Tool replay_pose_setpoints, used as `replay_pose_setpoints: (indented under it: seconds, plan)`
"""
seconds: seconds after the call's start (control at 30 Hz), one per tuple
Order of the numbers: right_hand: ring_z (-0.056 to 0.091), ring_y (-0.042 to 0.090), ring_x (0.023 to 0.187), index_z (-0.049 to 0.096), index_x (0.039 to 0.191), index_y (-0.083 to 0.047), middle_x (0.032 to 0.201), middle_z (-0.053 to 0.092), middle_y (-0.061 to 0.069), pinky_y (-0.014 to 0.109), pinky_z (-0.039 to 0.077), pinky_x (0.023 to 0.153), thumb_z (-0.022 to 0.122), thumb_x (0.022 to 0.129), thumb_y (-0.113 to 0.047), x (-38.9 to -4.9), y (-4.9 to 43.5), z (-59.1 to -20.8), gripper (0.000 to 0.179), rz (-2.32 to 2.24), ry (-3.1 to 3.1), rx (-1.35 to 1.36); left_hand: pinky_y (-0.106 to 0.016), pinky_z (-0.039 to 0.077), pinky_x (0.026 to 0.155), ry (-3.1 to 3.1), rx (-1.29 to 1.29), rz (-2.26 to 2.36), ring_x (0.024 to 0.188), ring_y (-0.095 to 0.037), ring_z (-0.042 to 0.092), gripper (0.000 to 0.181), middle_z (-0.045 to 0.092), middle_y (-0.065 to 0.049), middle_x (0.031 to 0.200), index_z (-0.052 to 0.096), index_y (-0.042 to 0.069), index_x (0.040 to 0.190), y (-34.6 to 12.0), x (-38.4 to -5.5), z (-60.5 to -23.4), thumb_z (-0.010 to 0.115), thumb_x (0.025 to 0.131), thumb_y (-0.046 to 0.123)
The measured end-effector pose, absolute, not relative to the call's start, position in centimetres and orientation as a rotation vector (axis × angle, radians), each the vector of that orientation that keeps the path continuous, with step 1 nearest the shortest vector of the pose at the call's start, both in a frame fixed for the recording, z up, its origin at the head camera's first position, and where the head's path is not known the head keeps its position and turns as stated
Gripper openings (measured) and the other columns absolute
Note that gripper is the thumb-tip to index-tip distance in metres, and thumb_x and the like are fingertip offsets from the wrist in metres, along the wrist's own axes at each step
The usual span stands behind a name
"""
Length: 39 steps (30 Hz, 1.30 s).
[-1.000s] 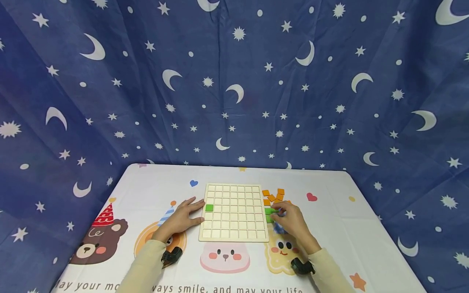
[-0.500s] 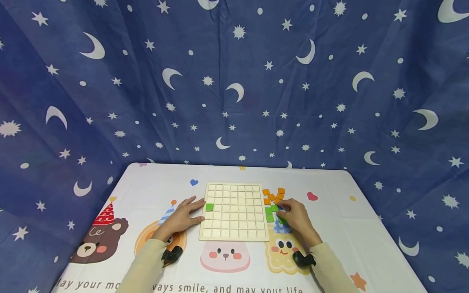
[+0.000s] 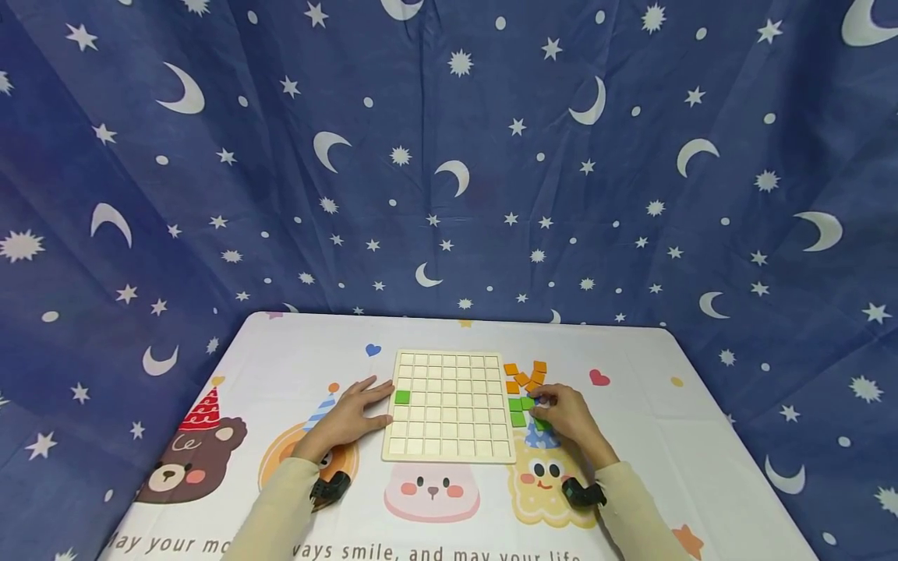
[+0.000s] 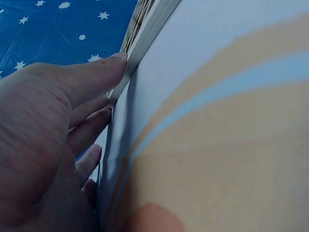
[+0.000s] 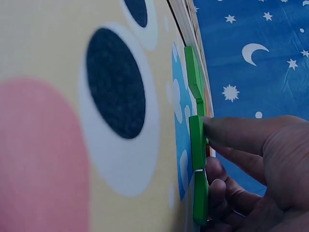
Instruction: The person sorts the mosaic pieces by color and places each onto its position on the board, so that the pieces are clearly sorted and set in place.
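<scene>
A pale wooden grid board [image 3: 449, 460] lies on the table, with one green square tile [image 3: 402, 397] in a cell at its left edge. My left hand [image 3: 353, 417] rests at the board's left side, fingers spread; in the left wrist view the thumb [image 4: 104, 72] and fingertips touch the board's edge. Right of the board, my right hand [image 3: 570, 413] is bent over a small group of green tiles [image 3: 517, 419], thumb and forefinger at one of them. In the right wrist view the thumb meets a green tile [image 5: 197, 142]; the curled fingers are beside another green tile [image 5: 200, 198].
Several orange tiles [image 3: 521, 379] lie loose beyond the green ones, near the board's right edge. A white cloth [image 3: 631, 374] printed with cartoon figures covers the table. Behind it hangs a blue curtain [image 3: 484, 195] with moons and stars.
Since one second ago my right hand has shifted slightly right, uncovering more green tiles; over the last half second it has stayed nearly still. The left hand keeps its place at the board.
</scene>
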State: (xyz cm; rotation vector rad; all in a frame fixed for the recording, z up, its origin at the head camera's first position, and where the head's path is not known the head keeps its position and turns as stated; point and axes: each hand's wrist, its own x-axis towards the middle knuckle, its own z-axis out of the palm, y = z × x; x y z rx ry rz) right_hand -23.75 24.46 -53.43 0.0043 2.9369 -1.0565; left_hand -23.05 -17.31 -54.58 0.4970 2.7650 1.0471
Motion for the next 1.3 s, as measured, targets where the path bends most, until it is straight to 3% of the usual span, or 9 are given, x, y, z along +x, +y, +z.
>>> replay_pose_setpoints:
  seconds: [0.23,0.47,0.7,0.87,1.07,1.3]
  plan:
    - [0.053,0.021,0.086,0.075,0.108,-0.009,0.094,0.065,0.005,0.034,0.044,0.078,0.08,0.08,-0.014,-23.7,24.4,-53.3,0.029,-1.051,2.93,0.016,-0.066,0.024,0.115,2.768,0.52,1.047,0.151,-0.039,0.019,0.064,0.041,-0.004,0.157,0.048,0.016,0.147,-17.4,-22.9,-54.4,0.072,0.089,0.034]
    - [0.052,0.017,0.079,0.077,0.102,-0.01,0.093,0.066,0.004,0.028,0.042,0.071,0.081,0.078,-0.015,-23.7,24.7,-53.6,0.025,-1.02,3.004,-0.111,-0.065,0.024,0.115,2.764,0.52,1.042,0.151,-0.038,0.019,0.065,0.041,-0.004,0.156,0.048,0.016,0.147,-17.4,-22.8,-54.4,0.072,0.089,0.034]
    - [0.054,0.017,0.081,0.076,0.1,-0.008,0.096,0.069,0.005,0.031,0.047,0.075,0.082,0.078,-0.017,-23.9,24.8,-53.0,0.025,-1.013,3.028,-0.16,-0.066,0.024,0.115,2.765,0.522,1.038,0.15,-0.04,0.019,0.065,0.04,-0.006,0.157,0.048,0.016,0.147,-17.5,-22.8,-54.2,0.072,0.089,0.034]
    - [0.053,0.017,0.078,0.073,0.101,-0.007,0.089,0.065,0.004,0.028,0.047,0.071,0.081,0.079,-0.017,-23.9,25.0,-52.9,0.025,-1.011,2.977,-0.097,-0.066,0.024,0.115,2.768,0.525,1.03,0.15,-0.04,0.019,0.065,0.04,-0.006,0.157,0.048,0.015,0.147,-17.5,-22.8,-54.2,0.072,0.09,0.034]
    - [0.054,0.014,0.071,0.071,0.092,-0.01,0.078,0.064,0.001,0.023,0.046,0.065,0.078,0.081,-0.011,-23.9,25.2,-53.0,0.014,-1.076,2.972,-0.13,-0.067,0.025,0.114,2.774,0.525,1.026,0.15,-0.041,0.02,0.065,0.04,-0.007,0.157,0.048,0.015,0.147,-17.5,-22.8,-54.1,0.072,0.089,0.034]
    - [0.054,0.013,0.071,0.07,0.091,-0.01,0.078,0.064,0.0,0.022,0.046,0.065,0.075,0.083,-0.008,-23.9,25.4,-53.1,0.01,-1.131,2.985,-0.153,-0.067,0.023,0.115,2.773,0.521,1.035,0.15,-0.04,0.02,0.064,0.041,-0.005,0.156,0.048,0.016,0.147,-17.4,-22.9,-54.4,0.072,0.089,0.033]
